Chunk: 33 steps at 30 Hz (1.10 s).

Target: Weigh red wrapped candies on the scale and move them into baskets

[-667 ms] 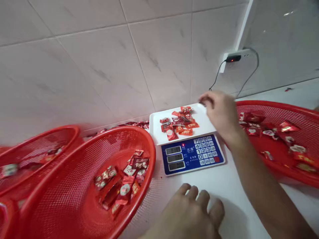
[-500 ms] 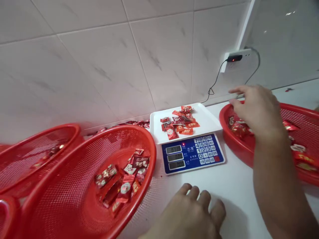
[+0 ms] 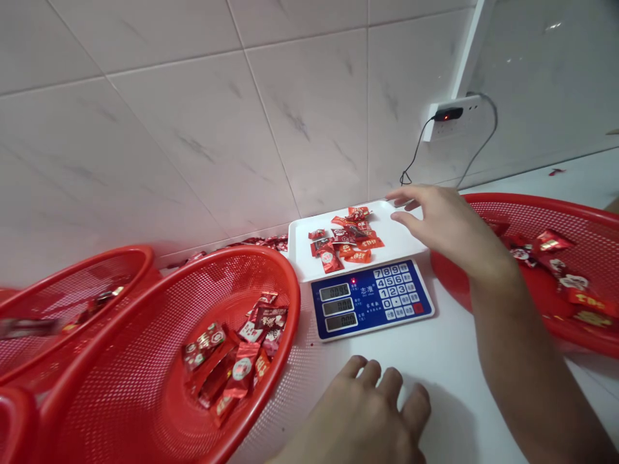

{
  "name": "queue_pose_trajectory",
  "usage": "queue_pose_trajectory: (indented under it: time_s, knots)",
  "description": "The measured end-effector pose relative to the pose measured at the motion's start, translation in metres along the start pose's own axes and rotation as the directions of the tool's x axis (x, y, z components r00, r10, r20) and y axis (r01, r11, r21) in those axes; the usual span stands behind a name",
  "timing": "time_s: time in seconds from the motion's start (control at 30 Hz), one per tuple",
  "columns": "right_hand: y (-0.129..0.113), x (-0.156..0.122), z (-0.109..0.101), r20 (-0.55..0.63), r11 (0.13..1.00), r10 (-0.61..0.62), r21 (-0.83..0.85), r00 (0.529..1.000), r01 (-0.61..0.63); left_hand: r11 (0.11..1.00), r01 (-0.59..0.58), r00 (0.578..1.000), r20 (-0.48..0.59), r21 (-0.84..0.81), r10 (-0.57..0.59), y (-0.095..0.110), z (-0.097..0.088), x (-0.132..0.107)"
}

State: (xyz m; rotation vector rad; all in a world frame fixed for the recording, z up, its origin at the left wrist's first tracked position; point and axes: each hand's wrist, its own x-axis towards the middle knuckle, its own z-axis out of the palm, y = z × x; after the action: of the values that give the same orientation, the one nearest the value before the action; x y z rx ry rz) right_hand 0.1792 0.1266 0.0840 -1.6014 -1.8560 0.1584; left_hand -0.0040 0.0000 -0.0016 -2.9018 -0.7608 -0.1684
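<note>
Red, orange and dark-red wrapped candies (image 3: 345, 240) lie in a loose pile on the white tray (image 3: 302, 254) of a digital scale with a blue keypad panel (image 3: 370, 299). Over the tray's right edge reaches my right hand (image 3: 435, 216), thumb and fingers apart, with nothing seen in it. My left hand (image 3: 367, 406) is low over the white table in front of the scale, its fingers spread and loosely bent, holding nothing visible. To its left stands a red mesh basket (image 3: 120, 367) with several wrapped candies (image 3: 236, 361) at its bottom.
Another red basket (image 3: 532, 200) with candies stands right of the scale, partly behind my right forearm. More red baskets (image 3: 140, 258) are at the left. Candies (image 3: 261, 243) lie along the tiled wall. A power socket (image 3: 449, 116) with a black cable is on the wall.
My right hand has moved left from above the right basket to the tray's right edge. The scale's top reading differs. A blurred wrapped piece now shows at the far-left basket.
</note>
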Motion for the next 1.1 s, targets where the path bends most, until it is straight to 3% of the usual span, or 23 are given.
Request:
queue_pose_trajectory:
  time_s: [0.27, 0.83, 0.97, 1.1]
  knots:
    - [-0.004, 0.002, 0.001, 0.066, 0.999, -0.002, -0.032, 0.998, 0.005, 1.0, 0.028, 0.989, -0.145, 0.012, -0.026, 0.002, 0.003, -0.002]
    - [0.006, 0.011, 0.011, 0.119, 1.0, -0.015, 0.011, 0.993, 0.014, 1.0, 0.011, 0.999, 0.039, -0.028, -0.01, -0.002, -0.007, 0.001]
    - [0.009, 0.017, 0.019, 0.14, 0.999, -0.035, 0.031, 0.99, 0.031, 0.996, 0.011, 0.995, -0.097, -0.094, -0.02, -0.007, -0.023, -0.014]
    - [0.001, 0.003, 0.002, 0.096, 0.996, -0.029, -0.075, 0.995, 0.037, 0.99, 0.013, 1.0, -0.014, -0.139, -0.015, -0.008, -0.036, -0.038]
